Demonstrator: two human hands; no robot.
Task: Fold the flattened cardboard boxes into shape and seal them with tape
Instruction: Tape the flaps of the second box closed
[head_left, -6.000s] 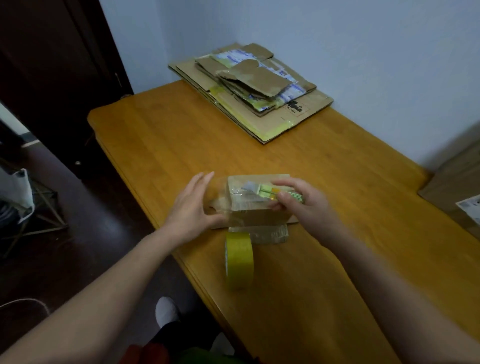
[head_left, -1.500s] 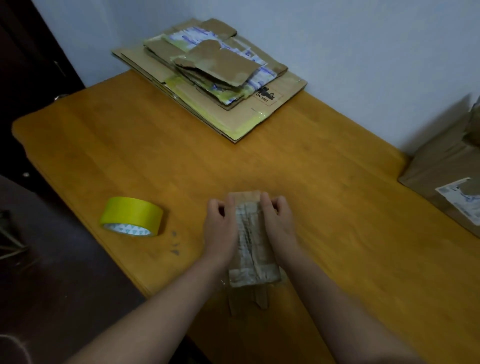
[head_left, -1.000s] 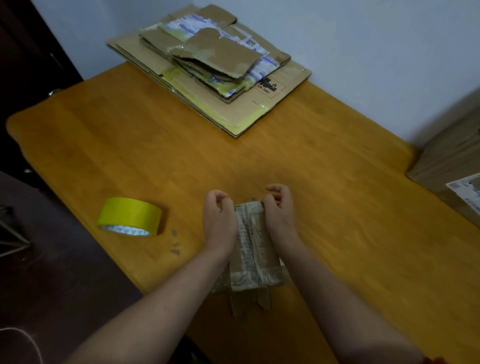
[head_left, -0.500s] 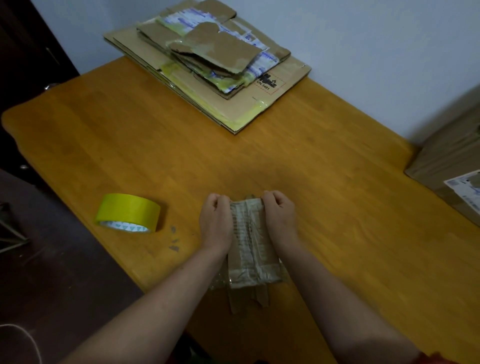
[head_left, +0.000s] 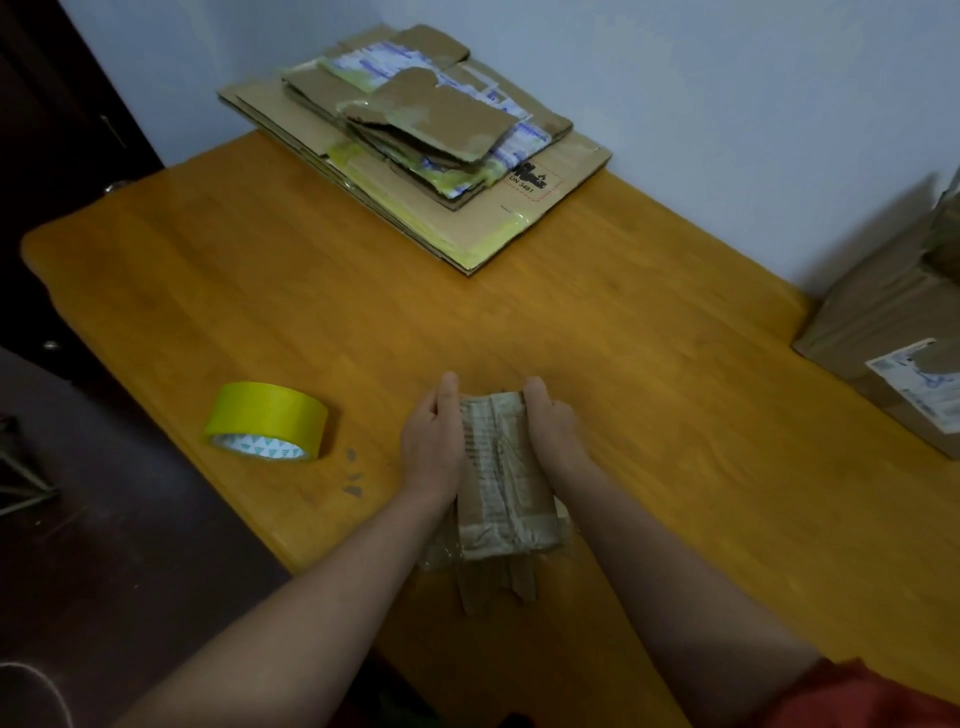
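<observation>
Small cardboard box (head_left: 501, 483), brown w/ crinkled old clear tape on top, lies on the wooden table (head_left: 675, 415) at lower ctr of frame. Its long axis runs bottom-to-top of frame, i.e. straight away from the person. The far end sits up between the fingertips. The near end points to the bottom of frame, w/ loose flaps sticking out, seemingly not yet shut.

Left hand (head_left: 434, 447) lies flat along the box's left long side and right hand (head_left: 553, 436) along its right long side. Both touch it, fingers approx straight, and press it between them rather than curling round it. Fingers lower down the sides are hidden.

The box is directly between the hands, equally near each, so the open near end is prob. what needs folding & taping next.

Yellow tape roll (head_left: 267, 428) sits at left of frame, apart from the box, nearer the left hand. Stack of flattened cardboard (head_left: 415, 140) at upper ctr, well apart. Bigger labelled box (head_left: 893, 338) at right edge
</observation>
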